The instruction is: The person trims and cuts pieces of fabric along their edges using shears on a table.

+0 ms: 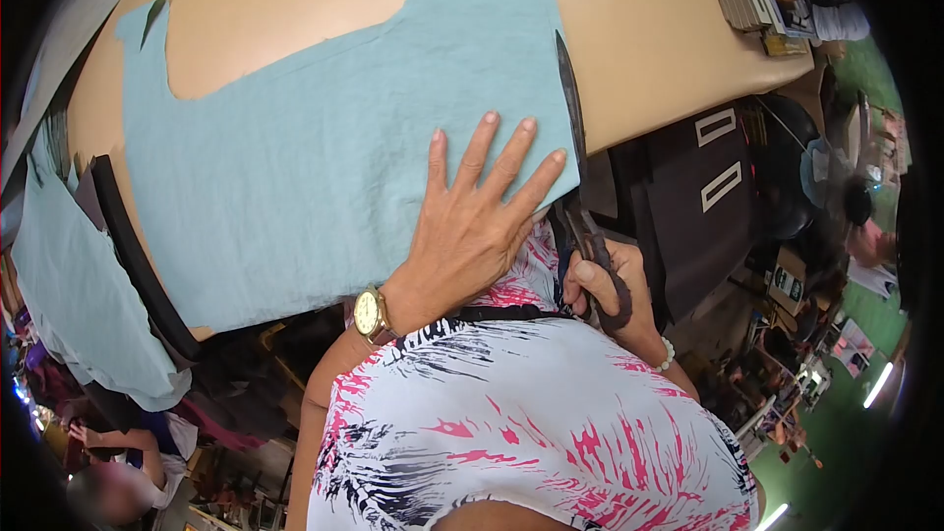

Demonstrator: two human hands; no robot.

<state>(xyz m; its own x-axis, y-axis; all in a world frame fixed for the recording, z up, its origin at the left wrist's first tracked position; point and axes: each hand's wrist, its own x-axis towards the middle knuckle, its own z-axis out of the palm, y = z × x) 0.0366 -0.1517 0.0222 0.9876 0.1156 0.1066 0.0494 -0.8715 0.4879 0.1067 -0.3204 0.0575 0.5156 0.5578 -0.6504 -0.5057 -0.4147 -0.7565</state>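
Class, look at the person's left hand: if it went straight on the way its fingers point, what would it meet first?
The left hand would meet more of the blue cloth under it. Further on, it might pass near the scissors' blade; height is unclear.

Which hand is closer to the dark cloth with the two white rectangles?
The right hand. It holds the scissors just beside the dark cloth, while the left hand is farther off, spread flat on the light blue fabric.

The cloth (pixel 295 157) is pale blue-green, the tabletop (pixel 629 29) tan, the top (pixel 551 413) white with pink and dark feathery streaks.
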